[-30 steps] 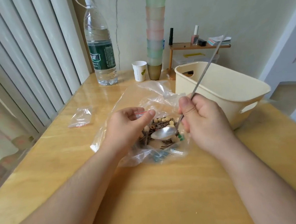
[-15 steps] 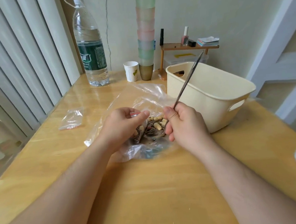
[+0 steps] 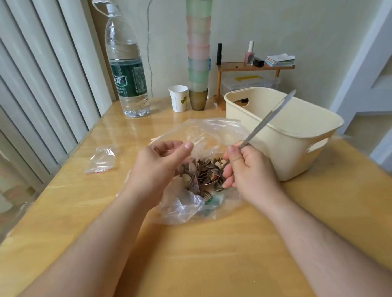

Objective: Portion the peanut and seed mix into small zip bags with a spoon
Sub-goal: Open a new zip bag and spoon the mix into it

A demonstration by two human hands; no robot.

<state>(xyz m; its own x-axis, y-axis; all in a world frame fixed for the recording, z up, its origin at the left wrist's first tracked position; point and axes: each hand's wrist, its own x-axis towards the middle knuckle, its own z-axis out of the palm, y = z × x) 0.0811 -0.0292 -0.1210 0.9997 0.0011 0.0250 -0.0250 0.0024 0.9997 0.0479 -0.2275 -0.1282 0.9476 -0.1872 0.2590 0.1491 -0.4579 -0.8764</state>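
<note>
Your right hand [image 3: 249, 168] has its fingers and thumb curled round the thin metal spoon [image 3: 261, 123]. The handle slants up and right, over the rim of the cream plastic handled bin [image 3: 288, 142]. The bowl end is down in the mix, mostly hidden by seeds and your fingers.

Your left hand [image 3: 161, 166] is pinching thin clear plastic between thumb and fingertips at the mouth of the large crumpled clear plastic bag [image 3: 203, 131]. Cannot tell whether that film is the big bag's edge or a small zip bag.

The peanut and sunflower seed mix [image 3: 203, 173] sits inside the big bag, between your 2 hands, at the centre of the glossy yellow wooden table [image 3: 197, 263].

1 small clear zip bag with a red seal line [image 3: 100, 160] lies flat on the table, well apart to the left, with nothing visible inside.

At the far edge stand a big clear water bottle with a green label [image 3: 126, 70], a white paper cup [image 3: 178, 98] and a tall stack of pastel tumblers [image 3: 198, 51]. The cup is just beside the stack.
</note>
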